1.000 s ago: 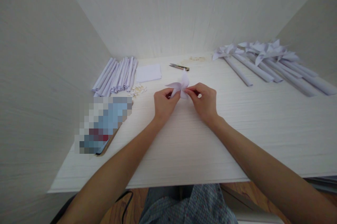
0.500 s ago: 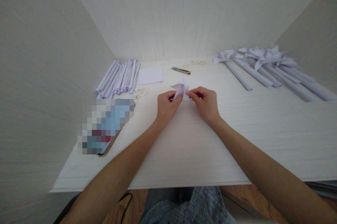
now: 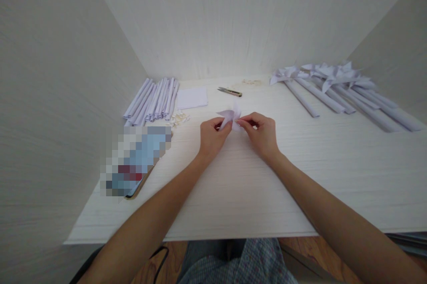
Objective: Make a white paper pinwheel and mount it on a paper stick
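A small folded white paper pinwheel is pinched between both my hands just above the white table. My left hand grips its left side with thumb and fingers. My right hand holds its right side, fingertips meeting at the centre. Part of the paper is hidden behind my fingers.
A bundle of rolled white paper sticks lies at the back left, with a white sheet stack, small pale bits and a cutter nearby. Finished pinwheels on sticks lie at the back right. A blurred phone rests on the left.
The pinwheel's upright blade has been folded down lower between my fingers. Both hands stay together at the same spot.
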`<state>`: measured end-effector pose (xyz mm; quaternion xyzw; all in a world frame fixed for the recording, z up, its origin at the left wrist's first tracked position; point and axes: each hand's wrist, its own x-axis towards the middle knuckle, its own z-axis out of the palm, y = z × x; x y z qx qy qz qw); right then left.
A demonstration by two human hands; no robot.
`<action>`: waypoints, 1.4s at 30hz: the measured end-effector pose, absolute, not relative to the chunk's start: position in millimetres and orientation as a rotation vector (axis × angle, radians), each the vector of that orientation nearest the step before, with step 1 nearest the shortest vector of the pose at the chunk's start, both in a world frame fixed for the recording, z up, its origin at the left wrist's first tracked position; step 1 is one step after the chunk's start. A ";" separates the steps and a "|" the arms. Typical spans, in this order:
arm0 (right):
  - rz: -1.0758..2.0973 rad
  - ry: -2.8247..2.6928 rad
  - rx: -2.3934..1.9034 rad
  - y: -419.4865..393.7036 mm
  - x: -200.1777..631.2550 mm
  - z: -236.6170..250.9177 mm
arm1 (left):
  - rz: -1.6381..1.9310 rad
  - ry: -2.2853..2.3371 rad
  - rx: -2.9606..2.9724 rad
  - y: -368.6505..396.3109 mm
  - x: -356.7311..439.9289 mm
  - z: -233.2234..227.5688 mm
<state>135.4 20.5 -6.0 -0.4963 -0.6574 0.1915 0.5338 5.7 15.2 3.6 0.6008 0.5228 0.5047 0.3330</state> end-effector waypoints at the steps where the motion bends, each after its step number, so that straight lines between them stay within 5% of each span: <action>1: 0.426 -1.581 -1.180 20.0 135.4 -6.2 | 1.322 1.367 1.569 15.3 5.6 3.5; 13: 0.001 -1.919 -1.234 13.7 134.3 -10.4 | 1.298 1.406 1.612 16.7 5.2 0.5; 42: -0.137 -2.103 -1.348 9.4 132.0 -5.5 | 1.270 1.519 1.748 16.6 5.3 -1.9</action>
